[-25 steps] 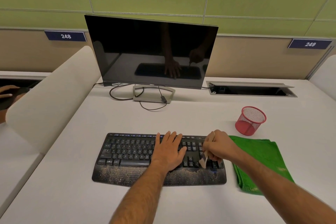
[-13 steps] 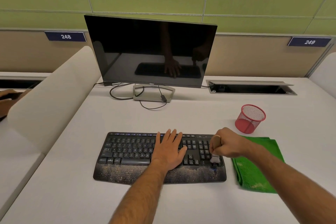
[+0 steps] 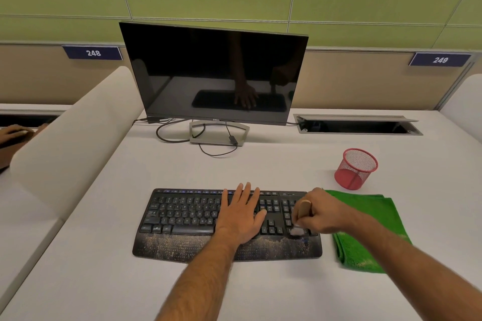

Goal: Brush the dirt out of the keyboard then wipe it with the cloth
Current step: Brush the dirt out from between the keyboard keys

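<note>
A black keyboard [image 3: 182, 216] lies on the white desk, its palm rest speckled with sandy dirt [image 3: 172, 243]. My left hand [image 3: 241, 215] rests flat on the keys right of centre, fingers straight. My right hand [image 3: 322, 212] grips a small brush [image 3: 302, 210] with a wooden handle; its pale bristles touch the number pad's lower keys. A folded green cloth [image 3: 370, 227] lies just right of the keyboard, partly under my right forearm.
A red mesh pen cup [image 3: 356, 168] stands behind the cloth. A dark monitor [image 3: 214, 73] with cables at its stand sits at the back, beside an open cable hatch [image 3: 357, 126]. A padded divider [image 3: 70, 143] bounds the left; another person's hand [image 3: 13, 133] shows beyond it.
My right hand has swept the brush rightward and back over the number pad, the handle turning more upright. My left hand stays put.
</note>
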Demonstrator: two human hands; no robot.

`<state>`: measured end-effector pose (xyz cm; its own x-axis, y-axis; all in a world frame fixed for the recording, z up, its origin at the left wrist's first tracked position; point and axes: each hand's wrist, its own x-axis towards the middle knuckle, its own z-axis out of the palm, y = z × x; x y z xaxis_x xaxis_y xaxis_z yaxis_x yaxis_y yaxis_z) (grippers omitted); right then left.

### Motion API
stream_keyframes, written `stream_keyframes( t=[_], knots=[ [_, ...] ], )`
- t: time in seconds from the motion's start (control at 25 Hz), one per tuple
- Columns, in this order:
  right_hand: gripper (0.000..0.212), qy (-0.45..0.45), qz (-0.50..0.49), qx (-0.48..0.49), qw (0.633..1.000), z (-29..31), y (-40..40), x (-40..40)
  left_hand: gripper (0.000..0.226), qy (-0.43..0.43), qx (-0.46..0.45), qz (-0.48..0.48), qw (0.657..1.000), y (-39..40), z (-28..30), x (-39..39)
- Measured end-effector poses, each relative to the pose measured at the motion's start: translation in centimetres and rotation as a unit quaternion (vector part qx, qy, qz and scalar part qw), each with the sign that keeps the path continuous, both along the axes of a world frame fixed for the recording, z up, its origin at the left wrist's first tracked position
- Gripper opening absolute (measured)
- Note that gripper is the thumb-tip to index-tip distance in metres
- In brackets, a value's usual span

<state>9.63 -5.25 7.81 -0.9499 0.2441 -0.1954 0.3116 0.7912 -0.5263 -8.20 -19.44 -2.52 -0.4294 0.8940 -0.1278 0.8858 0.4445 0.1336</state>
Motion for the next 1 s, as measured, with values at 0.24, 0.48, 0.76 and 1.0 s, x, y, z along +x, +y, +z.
stream_keyframes(
  t=[0.24, 0.48, 0.76, 1.0],
  knots=[
    [0.017, 0.000, 0.004, 0.005, 1.000, -0.9, -0.8, 0.1, 0.067, 0.002, -0.007, 0.001, 1.000, -0.2, 0.1, 0.4],
    [0.022, 0.032, -0.025, 0.003, 0.999, -0.7, 1.0, 2.4, 0.068, -0.002, -0.007, 0.005, 1.000, -0.7, 0.0, 0.8],
    [0.018, 0.035, -0.016, -0.014, 0.999, -1.6, 0.7, 4.6, 0.068, -0.006, -0.006, 0.011, 1.000, -0.8, 0.2, 1.3],
    [0.010, 0.080, -0.027, 0.022, 0.996, -2.7, 1.0, 6.5, 0.067, -0.007, -0.012, 0.015, 1.000, -1.1, 0.2, 1.8]
  ],
)
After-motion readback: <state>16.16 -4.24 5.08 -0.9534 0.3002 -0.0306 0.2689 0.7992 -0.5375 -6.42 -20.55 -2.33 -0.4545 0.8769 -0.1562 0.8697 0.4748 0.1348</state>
